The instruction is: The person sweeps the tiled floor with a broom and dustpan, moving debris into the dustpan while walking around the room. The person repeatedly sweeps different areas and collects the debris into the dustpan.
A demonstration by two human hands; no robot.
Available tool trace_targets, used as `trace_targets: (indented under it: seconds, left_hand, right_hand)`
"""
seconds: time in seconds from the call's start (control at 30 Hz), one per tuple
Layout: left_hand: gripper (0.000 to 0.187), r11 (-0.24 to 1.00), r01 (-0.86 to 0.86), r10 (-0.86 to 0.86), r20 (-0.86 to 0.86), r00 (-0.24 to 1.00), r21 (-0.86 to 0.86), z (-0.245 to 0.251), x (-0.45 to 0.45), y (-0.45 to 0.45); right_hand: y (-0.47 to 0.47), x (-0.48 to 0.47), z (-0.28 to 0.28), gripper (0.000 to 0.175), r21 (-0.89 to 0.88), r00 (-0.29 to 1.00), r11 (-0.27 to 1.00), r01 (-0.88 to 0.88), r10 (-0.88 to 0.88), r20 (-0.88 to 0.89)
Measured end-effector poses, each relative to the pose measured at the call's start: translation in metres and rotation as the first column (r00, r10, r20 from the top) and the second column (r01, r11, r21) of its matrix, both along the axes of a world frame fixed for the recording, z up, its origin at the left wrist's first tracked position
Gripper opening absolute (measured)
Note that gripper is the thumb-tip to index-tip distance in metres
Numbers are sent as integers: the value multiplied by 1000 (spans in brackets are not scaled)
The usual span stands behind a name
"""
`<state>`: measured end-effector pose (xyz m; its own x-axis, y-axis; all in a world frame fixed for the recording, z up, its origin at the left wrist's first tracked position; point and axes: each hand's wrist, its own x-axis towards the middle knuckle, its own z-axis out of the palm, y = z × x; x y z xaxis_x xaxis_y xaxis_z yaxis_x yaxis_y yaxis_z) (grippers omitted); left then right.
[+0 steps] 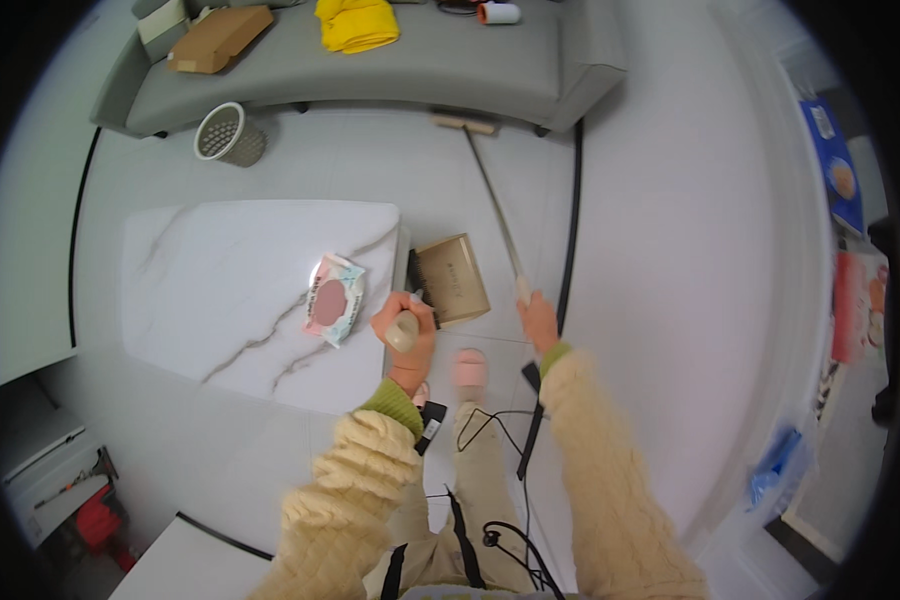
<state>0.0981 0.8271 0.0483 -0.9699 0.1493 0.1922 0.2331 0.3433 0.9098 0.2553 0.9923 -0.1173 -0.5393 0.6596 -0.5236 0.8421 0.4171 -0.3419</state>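
Note:
My left hand (405, 330) grips the upright handle (403, 332) of a beige dustpan (454, 281), seen end-on from above. The pan rests on the floor beside the coffee table, with a row of dark teeth along its left side. In my right hand (538, 322) is the handle end of a broom (495, 199). Its pole slants away from me, and its beige head (463, 124) lies at the front edge of the sofa. What the pan holds, if anything, is too unclear to tell.
A marble-patterned coffee table (195, 300) stands at left, bearing a pack of wipes (331, 300). Beyond it are a wastebasket (230, 136) and a grey sofa (420, 71) holding a yellow cloth (356, 24) and a cardboard box (221, 39). Black cables (495, 424) hang near my legs.

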Motion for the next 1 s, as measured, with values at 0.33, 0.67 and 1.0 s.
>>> trace_targets:
  seconds: [0.33,0.67,1.0]
  left_hand:
    - [17,998,-31,24,147,989,50,1,-5,-4]
    - [21,996,-79,73,157,985,32,1,-5,-5]
    - [20,992,-124,119,179,977,18,4,-6,-8]
  right_hand:
    - [-4,-121,-45,20,-6,987,988,-157,157,38]
    - [49,157,-9,33,82,862,902,-424,375,341]
    - [108,81,37,17,54,910,908,-415,414,18]
